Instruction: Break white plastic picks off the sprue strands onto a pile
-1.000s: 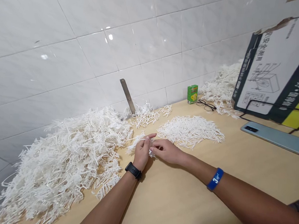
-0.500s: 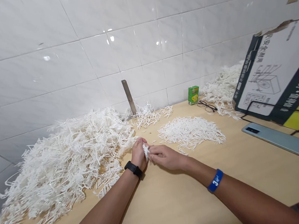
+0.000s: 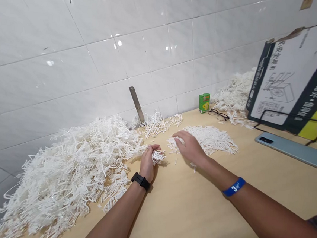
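Observation:
My left hand [image 3: 148, 163], with a black band at the wrist, is closed on a small bunch of white branched pieces [image 3: 158, 156] beside the large tangled white heap [image 3: 87, 157]. My right hand [image 3: 191, 146], above a blue wristband, is over the left edge of a flatter pile of short white pieces [image 3: 215, 139]. Its fingers are curved, with thumb and fingertips apart. A few loose white bits lie on the tan tabletop [image 3: 183, 211] just below that pile.
A metal strip [image 3: 136, 104] leans at the tiled wall near a small white cluster [image 3: 155, 124]. Farther right are a green box [image 3: 204, 103], black glasses [image 3: 218, 114], another white heap [image 3: 236, 93], a large carton [image 3: 288, 79], a black wire frame [image 3: 288, 113] and a light-blue phone [image 3: 298, 150].
My right hand has left my left hand and moved up and right to the flat pile, its fingers parting. My left hand stays nearly in place, the bunch in it showing more.

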Motion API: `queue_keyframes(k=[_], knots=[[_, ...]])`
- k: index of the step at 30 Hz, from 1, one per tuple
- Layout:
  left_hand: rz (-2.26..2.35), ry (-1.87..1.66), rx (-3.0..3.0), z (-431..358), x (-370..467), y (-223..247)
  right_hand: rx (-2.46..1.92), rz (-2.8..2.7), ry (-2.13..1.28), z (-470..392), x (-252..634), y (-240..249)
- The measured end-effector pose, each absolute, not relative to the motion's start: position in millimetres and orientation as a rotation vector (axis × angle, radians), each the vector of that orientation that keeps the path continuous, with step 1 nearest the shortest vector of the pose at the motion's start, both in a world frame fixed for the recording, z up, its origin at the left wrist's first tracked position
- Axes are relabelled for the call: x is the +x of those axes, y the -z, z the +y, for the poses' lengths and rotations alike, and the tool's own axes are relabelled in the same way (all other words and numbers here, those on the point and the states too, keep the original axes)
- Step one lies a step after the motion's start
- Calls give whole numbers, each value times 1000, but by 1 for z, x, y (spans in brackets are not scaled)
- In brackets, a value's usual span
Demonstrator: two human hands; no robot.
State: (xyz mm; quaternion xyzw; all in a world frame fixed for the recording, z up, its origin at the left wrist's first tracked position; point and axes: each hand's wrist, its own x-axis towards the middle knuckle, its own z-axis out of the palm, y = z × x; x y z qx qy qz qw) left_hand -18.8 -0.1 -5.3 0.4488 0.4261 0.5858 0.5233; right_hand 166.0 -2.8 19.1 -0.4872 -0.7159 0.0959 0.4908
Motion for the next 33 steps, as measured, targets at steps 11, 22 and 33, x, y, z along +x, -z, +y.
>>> queue_keyframes(k=[11, 22, 33], knots=[[984, -1342, 1520, -13, -15, 2, -1015, -2093, -665, -26, 127, -9], [1092, -1418, 1041, -10, -15, 4, -883, -2061, -921, -32, 119, -2], [1012, -1450, 716, -2, -18, 0, -722, -2212, -956, -58, 116, -16]])
